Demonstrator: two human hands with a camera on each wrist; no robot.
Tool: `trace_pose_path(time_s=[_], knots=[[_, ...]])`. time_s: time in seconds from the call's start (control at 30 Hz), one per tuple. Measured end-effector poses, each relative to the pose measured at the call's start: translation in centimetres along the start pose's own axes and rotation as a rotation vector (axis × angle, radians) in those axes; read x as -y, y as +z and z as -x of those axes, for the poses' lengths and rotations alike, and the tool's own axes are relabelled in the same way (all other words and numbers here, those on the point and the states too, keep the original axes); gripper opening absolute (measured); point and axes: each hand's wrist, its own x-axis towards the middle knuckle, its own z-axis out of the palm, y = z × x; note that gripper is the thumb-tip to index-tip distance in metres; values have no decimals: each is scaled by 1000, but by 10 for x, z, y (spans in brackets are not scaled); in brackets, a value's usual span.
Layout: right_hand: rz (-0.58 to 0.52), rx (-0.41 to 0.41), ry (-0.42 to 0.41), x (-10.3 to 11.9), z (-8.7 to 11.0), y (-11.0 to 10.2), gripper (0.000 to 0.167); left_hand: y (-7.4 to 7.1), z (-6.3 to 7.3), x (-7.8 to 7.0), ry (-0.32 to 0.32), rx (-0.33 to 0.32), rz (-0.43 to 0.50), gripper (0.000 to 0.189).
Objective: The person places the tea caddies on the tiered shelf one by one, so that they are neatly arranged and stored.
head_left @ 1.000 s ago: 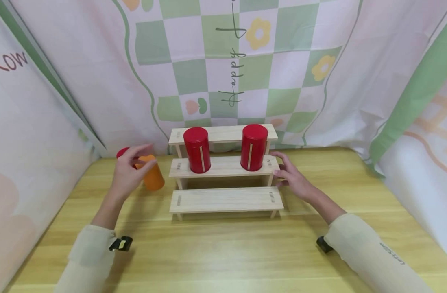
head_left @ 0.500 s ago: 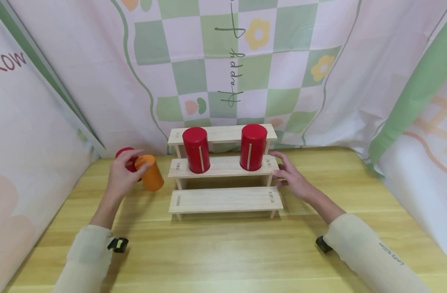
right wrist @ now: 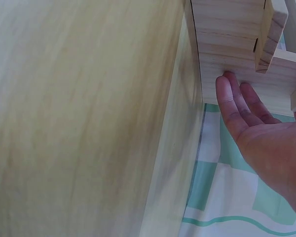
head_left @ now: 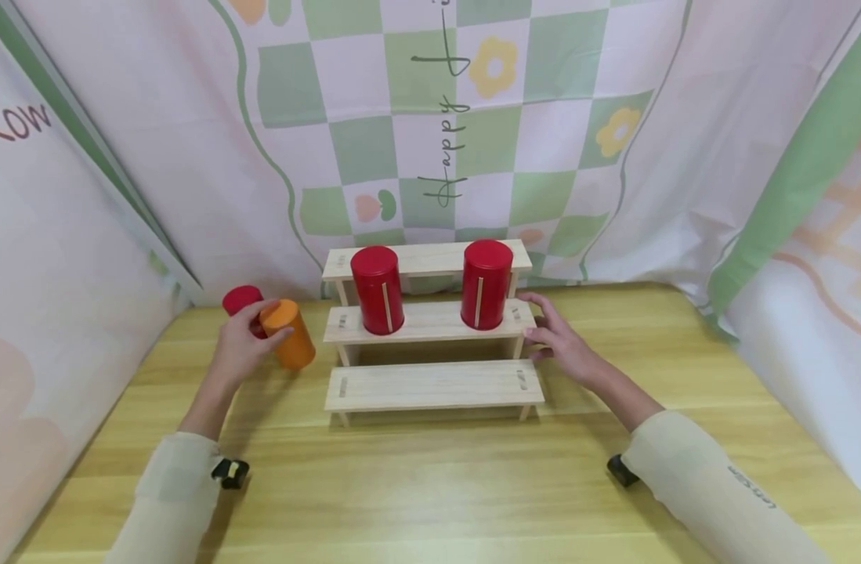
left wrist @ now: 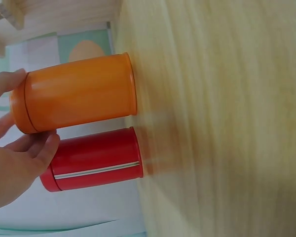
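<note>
My left hand (head_left: 241, 345) grips the lid end of an orange can (head_left: 296, 341), thumb on one side and fingers on the other. The left wrist view shows the orange can (left wrist: 81, 91) standing on the table beside a red can (left wrist: 96, 160), with fingertips between the two. From above, the hand partly hides that red can (head_left: 243, 298). My right hand (head_left: 564, 345) rests at the right end of a three-step wooden rack (head_left: 433, 385). In the right wrist view its extended fingers (right wrist: 227, 98) touch the rack's side panel (right wrist: 227, 69).
Two red cans, a left one (head_left: 378, 290) and a right one (head_left: 487, 284), stand upright on the middle step. A patterned curtain (head_left: 430, 141) hangs right behind the rack. The wooden table (head_left: 430, 486) extends in front.
My left hand has come down and closed round the top of the orange can, uncovering more of the red can behind. My right hand stays at the rack.
</note>
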Motion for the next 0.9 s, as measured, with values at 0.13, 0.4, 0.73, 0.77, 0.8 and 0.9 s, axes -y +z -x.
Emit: trace_pose_path(time_s=[0.13,0.4,0.73,0.77,0.8,0.9], knots=[[2,-2,2,-1,0,0,59,1,0,3,-7,14,20,61],[2,-2,3,-1,-1,0,60,1,2,4,-4,2,34,61],[0,-2,9,0,0,0,60,1,4,5,1,-25,50,58],[-1,-2,7,0,0,0,60,1,3,6,4,-30,52,57],[-1,-2,5,0,0,0,60,1,3,6,7,-35,52,57],[0,-5,4,0,-1,0,60,1,4,6,15,-47,59,56]])
